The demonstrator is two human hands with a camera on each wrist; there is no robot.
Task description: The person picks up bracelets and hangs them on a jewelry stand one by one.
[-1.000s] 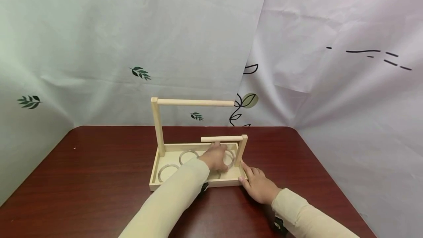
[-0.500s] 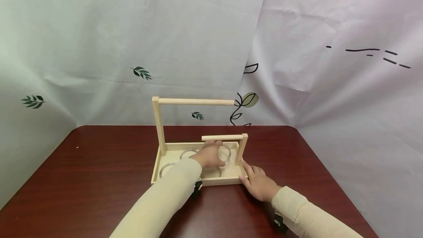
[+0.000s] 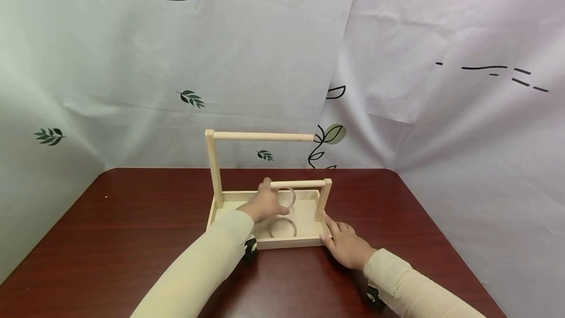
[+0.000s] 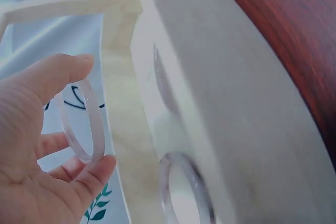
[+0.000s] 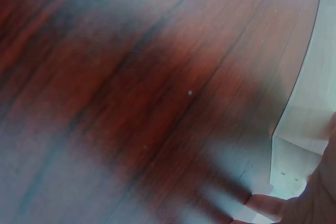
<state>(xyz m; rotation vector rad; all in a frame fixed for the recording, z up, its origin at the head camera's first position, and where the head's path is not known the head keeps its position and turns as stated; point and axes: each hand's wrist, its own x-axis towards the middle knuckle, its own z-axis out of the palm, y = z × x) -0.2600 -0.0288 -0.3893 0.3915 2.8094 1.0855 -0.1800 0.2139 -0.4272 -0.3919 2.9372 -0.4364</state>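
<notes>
My left hand [image 3: 265, 203] pinches a pale translucent bangle [image 4: 96, 124] between thumb and fingertips, above the wooden tray stand [image 3: 291, 243]. In the head view the held bangle [image 3: 294, 198] stands nearly upright beside the free end of the lower rod [image 3: 297, 184]. A second bangle [image 3: 283, 219] lies flat on the tray floor near the front wall; the left wrist view also shows a bangle [image 4: 165, 182] down in the tray. My left hand and sleeve hide the tray's left part. With fingers extended, my right hand [image 3: 348, 248] rests against the tray's right front corner.
A tall post [image 3: 214, 173] at the tray's left carries a long upper rod [image 3: 263, 136]. The shorter post [image 3: 324, 200] at the right bears the lower rod. All stand on a dark red wooden table [image 3: 145, 220], before a printed white cloth [image 3: 265, 63].
My left hand has moved left and lifted the bangle from the tray's right side, tilting it upright near the lower rod's free end. My right hand has stayed at the corner.
</notes>
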